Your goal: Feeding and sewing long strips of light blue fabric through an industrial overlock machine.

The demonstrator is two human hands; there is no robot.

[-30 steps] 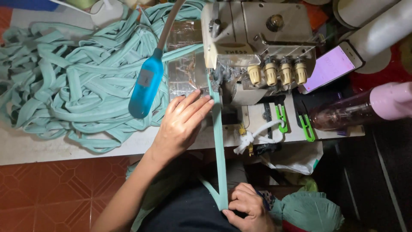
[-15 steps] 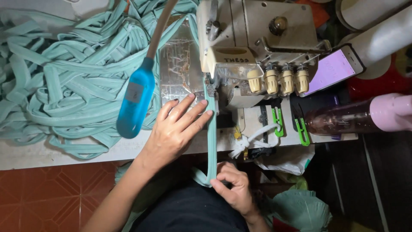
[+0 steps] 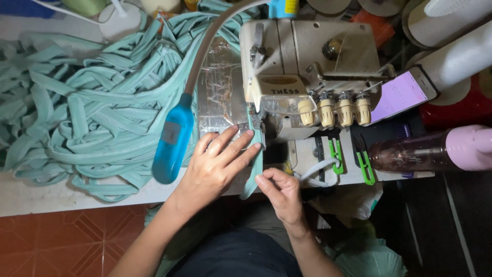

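My left hand (image 3: pixel 215 166) lies flat on the machine bed with its fingertips pressing a narrow teal fabric strip (image 3: pixel 254 156) just in front of the presser foot of the cream overlock sewing machine (image 3: pixel 307 66). My right hand (image 3: pixel 279 192) pinches the same strip lower down, at the table's front edge, where the strip hangs toward my lap. A big heap of teal strip (image 3: pixel 87 118) covers the table to the left.
A blue gooseneck lamp (image 3: pixel 173 138) hangs over the bed left of my left hand. Two green thread snips (image 3: pixel 335 154) lie right of the machine, beside a lit phone (image 3: pixel 402 95) and a pink-capped bottle (image 3: pixel 435 151). Thread cones stand behind.
My right hand has risen from my lap to the table edge, sliding up along the strip. My left hand has stayed on the bed, fingers shifted slightly toward the presser foot.
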